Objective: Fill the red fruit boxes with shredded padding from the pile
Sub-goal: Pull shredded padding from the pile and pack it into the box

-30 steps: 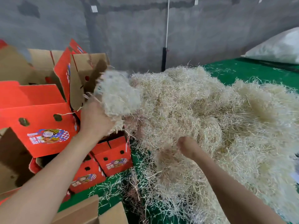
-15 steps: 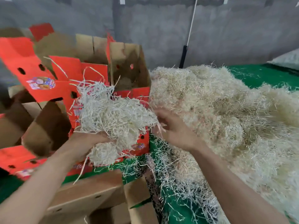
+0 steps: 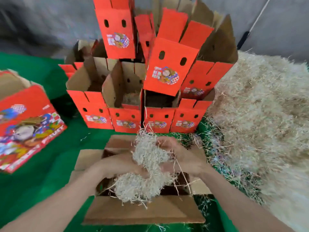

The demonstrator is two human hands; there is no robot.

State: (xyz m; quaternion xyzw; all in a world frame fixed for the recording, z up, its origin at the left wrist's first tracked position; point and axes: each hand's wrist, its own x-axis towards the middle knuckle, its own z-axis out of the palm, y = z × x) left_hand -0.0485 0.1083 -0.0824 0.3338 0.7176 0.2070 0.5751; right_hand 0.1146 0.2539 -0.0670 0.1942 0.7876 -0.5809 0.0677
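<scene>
An open box (image 3: 143, 213) with brown flaps spread out sits right in front of me on the green surface. Both hands hold one wad of pale shredded padding (image 3: 147, 166) over its opening. My left hand (image 3: 120, 164) grips the wad from the left, and my right hand (image 3: 182, 158) grips it from the right. The lower part of the wad hangs down into the box. The big padding pile (image 3: 260, 118) lies to the right.
Several red fruit boxes (image 3: 125, 119) with raised flaps stand stacked just beyond the open box. A larger red printed box (image 3: 28, 124) sits at the left. Loose shreds litter the green surface (image 3: 41, 178) by the pile. A grey wall rises behind.
My left hand carried the wad from the pile over to the open box near me. My right hand left the pile and joined it on the wad. The view swung left and down.
</scene>
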